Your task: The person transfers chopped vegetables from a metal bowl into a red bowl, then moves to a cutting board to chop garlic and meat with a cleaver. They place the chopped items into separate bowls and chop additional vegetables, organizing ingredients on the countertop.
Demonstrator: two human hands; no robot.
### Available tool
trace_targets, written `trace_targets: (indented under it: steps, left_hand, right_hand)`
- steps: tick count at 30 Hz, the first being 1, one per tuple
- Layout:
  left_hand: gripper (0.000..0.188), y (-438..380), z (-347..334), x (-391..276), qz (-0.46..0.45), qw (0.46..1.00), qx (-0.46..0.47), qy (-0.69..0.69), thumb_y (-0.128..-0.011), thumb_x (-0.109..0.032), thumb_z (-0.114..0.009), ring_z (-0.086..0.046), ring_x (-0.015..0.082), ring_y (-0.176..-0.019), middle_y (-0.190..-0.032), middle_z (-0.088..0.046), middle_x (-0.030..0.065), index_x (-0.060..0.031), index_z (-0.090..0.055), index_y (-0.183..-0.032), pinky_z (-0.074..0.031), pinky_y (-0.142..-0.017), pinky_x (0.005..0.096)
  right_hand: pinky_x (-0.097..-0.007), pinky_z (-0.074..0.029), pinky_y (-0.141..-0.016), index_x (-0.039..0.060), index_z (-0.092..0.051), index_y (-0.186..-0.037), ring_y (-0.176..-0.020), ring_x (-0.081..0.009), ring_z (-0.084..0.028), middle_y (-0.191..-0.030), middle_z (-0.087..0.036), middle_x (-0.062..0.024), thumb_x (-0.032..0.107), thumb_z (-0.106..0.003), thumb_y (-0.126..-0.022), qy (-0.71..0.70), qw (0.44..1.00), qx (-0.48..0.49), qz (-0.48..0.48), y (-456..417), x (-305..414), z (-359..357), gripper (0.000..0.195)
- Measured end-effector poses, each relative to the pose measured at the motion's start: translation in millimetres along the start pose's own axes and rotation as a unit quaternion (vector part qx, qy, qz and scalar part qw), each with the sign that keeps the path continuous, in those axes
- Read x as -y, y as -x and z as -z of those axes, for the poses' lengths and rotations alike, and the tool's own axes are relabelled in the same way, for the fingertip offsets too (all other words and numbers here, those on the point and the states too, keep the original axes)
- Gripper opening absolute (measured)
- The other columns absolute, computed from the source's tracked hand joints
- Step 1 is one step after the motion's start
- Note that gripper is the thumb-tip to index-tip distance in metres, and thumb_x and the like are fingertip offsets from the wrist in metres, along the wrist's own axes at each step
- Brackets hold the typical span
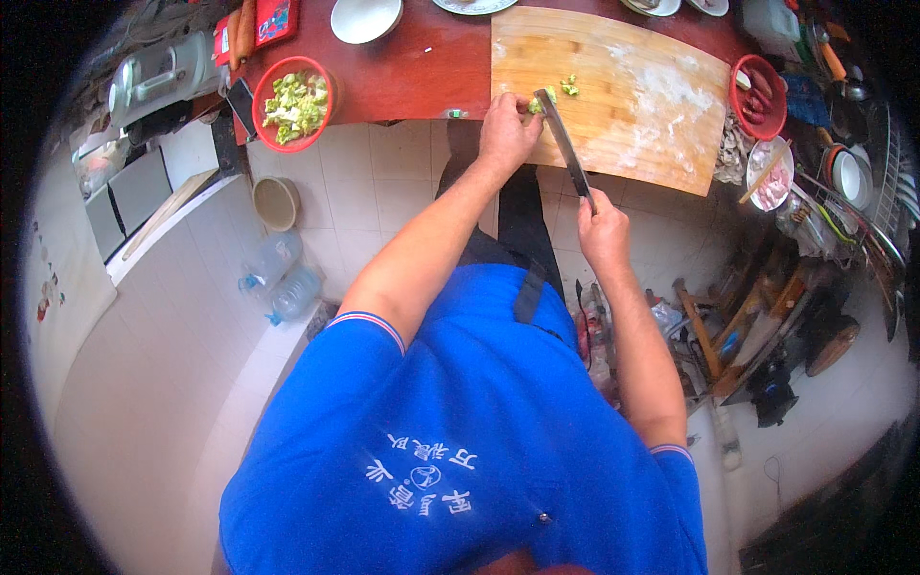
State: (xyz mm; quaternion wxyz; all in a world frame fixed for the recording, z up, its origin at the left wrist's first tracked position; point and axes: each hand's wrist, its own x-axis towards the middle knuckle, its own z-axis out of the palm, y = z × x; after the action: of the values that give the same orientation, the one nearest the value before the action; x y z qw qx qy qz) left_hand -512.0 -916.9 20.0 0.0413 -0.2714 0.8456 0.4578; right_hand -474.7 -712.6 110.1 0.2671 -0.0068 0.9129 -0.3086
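My right hand [604,228] grips the handle of a kitchen knife [564,144], its blade reaching forward over the wooden cutting board [611,108]. Near the blade's far end, the fingertips of my left hand [507,128] are on a small piece of green leafy vegetable [535,106], at the board's left edge. Just right of the blade tip lie a few cut bits [570,86] of the same vegetable. White powdery patches cover much of the board's right half. A red plastic basket [330,108] to the left holds chopped pale-green vegetable [293,106].
On the red table [424,79] stand a white bowl [365,18], carrots [243,32] and a phone [241,108]. Right of the board are a red basket [740,118] of reddish vegetables and a bowl of raw meat [775,185] with chopsticks across it. Water bottles [295,291] lie lower left.
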Motion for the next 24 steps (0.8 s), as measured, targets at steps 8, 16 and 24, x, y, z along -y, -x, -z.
trace_targets:
  steps: [8, 16, 24]
  left_hand:
    - [0.022, -2, -7, 7, 0.011, 0.999, -0.028, -0.023, -0.082, -0.012, -0.071, -0.065, 0.0338, -0.09, -0.101, -0.062, 0.0187, -0.0025, -0.062, -0.1, -0.052, -0.081, 0.0416]
    - [0.02, -5, -5, 5, 0.033, 0.999, -0.009, 0.002, -0.081, -0.01, -0.068, -0.061, 0.0366, -0.099, -0.101, -0.061, 0.0184, -0.0023, -0.061, -0.098, -0.05, -0.086, 0.0449]
    - [0.019, -4, -2, 3, 0.026, 1.0, -0.007, -0.011, -0.08, -0.009, -0.067, -0.061, 0.0365, -0.099, -0.1, -0.062, 0.0184, -0.0018, -0.061, -0.097, -0.05, -0.086, 0.045]
  right_hand:
    - [-0.0505, -0.052, -0.07, 0.0089, -0.068, -0.107, -0.08, -0.044, -0.065, -0.082, -0.066, -0.024, 0.018, -0.06, -0.091, 0.053, 0.998, 0.008, 0.023, -5, 3, 9, 0.02]
    - [-0.0509, -0.052, -0.072, 0.0087, -0.068, -0.107, -0.082, -0.044, -0.065, -0.084, -0.066, -0.0242, 0.018, -0.06, -0.092, 0.077, 0.997, 0.022, 0.017, -9, 8, 20, 0.019]
    - [-0.0514, -0.052, -0.072, 0.0079, -0.067, -0.107, -0.083, -0.0447, -0.065, -0.085, -0.066, -0.0248, 0.018, -0.06, -0.092, 0.099, 0.994, 0.053, 0.008, -11, 13, 23, 0.019]
